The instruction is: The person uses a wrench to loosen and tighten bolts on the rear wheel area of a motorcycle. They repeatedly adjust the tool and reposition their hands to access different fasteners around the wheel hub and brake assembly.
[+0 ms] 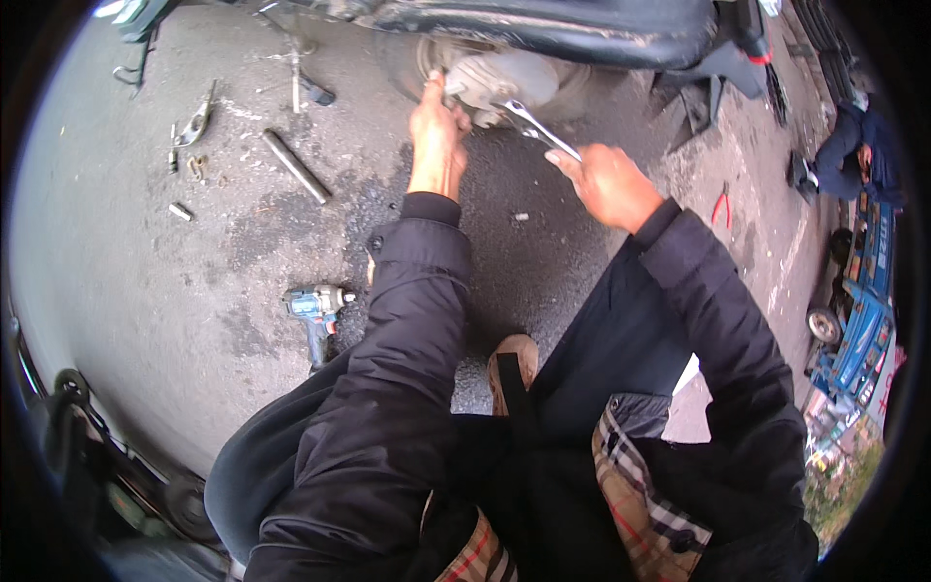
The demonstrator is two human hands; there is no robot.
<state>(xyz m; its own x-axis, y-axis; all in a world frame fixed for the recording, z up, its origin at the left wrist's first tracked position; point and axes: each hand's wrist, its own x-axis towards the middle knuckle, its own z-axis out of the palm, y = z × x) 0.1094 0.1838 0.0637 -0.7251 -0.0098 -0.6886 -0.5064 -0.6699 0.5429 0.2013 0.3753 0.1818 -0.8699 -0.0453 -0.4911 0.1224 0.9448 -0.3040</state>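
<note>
In front of me is a wheel with a dusty grey metal hub cover (509,78), under a black bodywork panel (582,29). My right hand (613,186) is closed round the handle of a silver wrench (541,126), whose head reaches the lower edge of the cover. At the cover's left side is my left hand (438,131), thumb and fingers drawn together against the wheel. Whatever it pinches is hidden and slightly blurred.
A blue cordless impact driver (315,306) lies left of my knees. Farther left are a metal tube (297,167), a socket (181,210) and another hand tool (199,121). Red-handled pliers (722,207) lie on the right. Beyond them are a person (849,150) and a blue vehicle (863,320).
</note>
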